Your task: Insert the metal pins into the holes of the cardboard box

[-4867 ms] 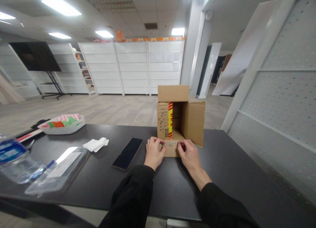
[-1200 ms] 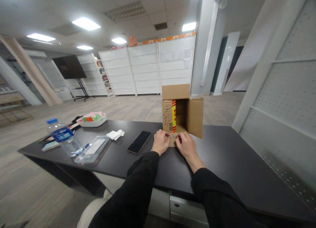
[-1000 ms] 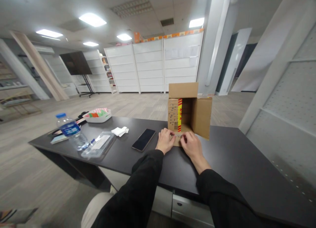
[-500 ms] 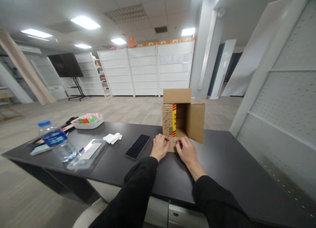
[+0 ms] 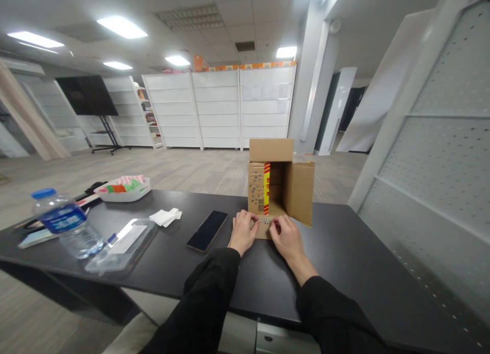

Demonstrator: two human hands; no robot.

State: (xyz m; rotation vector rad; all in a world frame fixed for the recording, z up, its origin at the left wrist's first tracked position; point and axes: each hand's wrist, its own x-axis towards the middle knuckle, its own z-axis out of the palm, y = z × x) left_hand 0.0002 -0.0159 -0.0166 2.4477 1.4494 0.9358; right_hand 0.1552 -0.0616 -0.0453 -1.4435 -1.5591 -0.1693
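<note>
An opened cardboard box (image 5: 300,190) stands on the dark table, its opening towards me, a yellow and red tape strip (image 5: 267,188) down one flap. Small grey dots mark that flap. At its lower front flap (image 5: 263,233), my left hand (image 5: 244,231) is closed, thumb and fingers pinched. My right hand (image 5: 286,236) pinches opposite, a short gap away. Between the fingertips runs a thin strand of small shiny bits (image 5: 264,221); its exact kind is too small to tell. A phone (image 5: 207,231) lies left of my left hand.
On the left are a water bottle (image 5: 67,223), a clear plastic case (image 5: 121,245), folded white tissue (image 5: 166,217) and a white basket (image 5: 124,193) with colourful packets. A perforated panel (image 5: 440,190) rises on the right.
The view has turned slightly right, so things appear shifted left. Both hands stay pinched at the box's lower flap, with little visible movement.
</note>
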